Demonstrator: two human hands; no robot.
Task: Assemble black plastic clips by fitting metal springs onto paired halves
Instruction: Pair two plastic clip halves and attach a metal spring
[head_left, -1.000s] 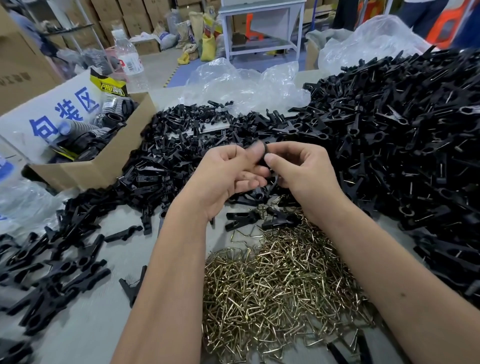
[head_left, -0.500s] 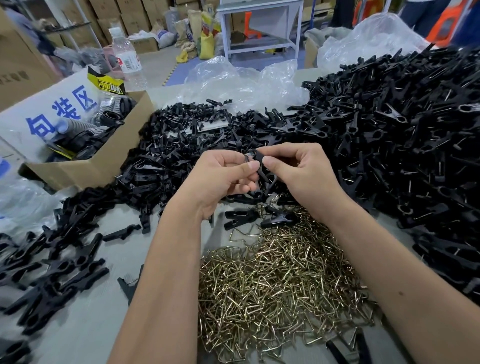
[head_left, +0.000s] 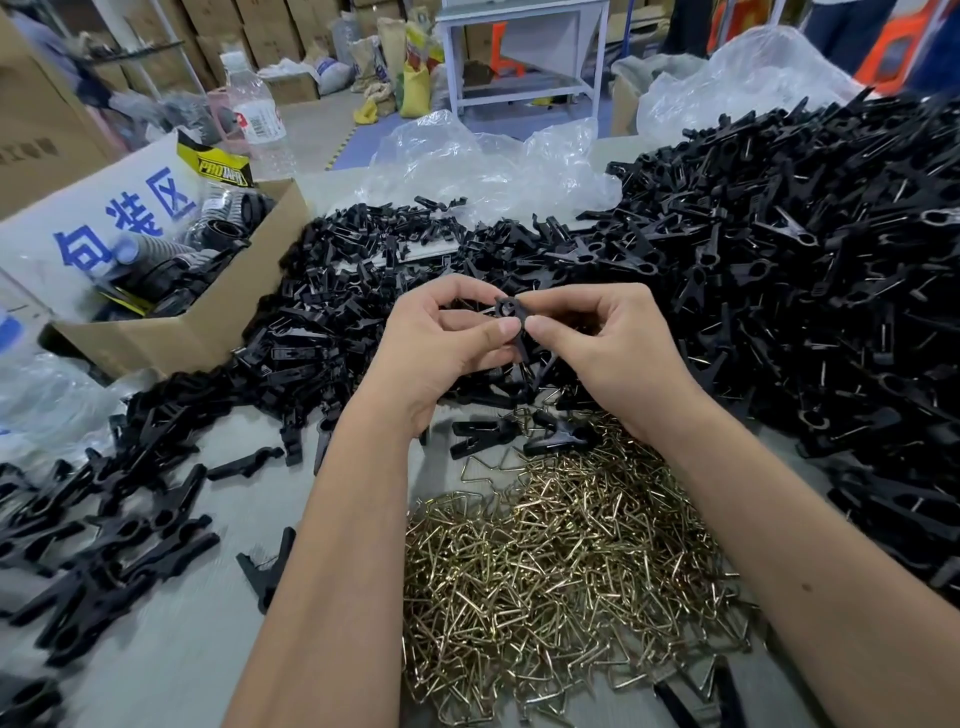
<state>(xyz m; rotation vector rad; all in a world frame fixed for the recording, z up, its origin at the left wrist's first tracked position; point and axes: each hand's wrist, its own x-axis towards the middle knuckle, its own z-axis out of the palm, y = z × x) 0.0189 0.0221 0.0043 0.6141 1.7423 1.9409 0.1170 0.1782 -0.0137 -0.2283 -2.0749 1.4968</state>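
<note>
My left hand (head_left: 441, 348) and my right hand (head_left: 608, 348) meet above the table and together pinch one black plastic clip (head_left: 514, 322), thumbs and forefingers on its round upper end, its legs pointing down. A heap of brass-coloured metal springs (head_left: 561, 561) lies on the table just below my hands. A large mound of black clip parts (head_left: 779, 291) fills the right side, and a flatter spread of black clip halves (head_left: 343, 291) lies behind my left hand. Whether a spring sits on the held clip is hidden by my fingers.
A scatter of black clips (head_left: 104, 525) lies at the left. An open cardboard box (head_left: 176, 332) with tape rolls stands at the back left, a water bottle (head_left: 254, 119) behind it. Crumpled clear plastic bags (head_left: 483, 166) lie at the back. Two clips (head_left: 498, 431) rest by the springs.
My hands have lifted the clip slightly and turned it, so its round end now shows between my fingertips. Both hands keep their hold.
</note>
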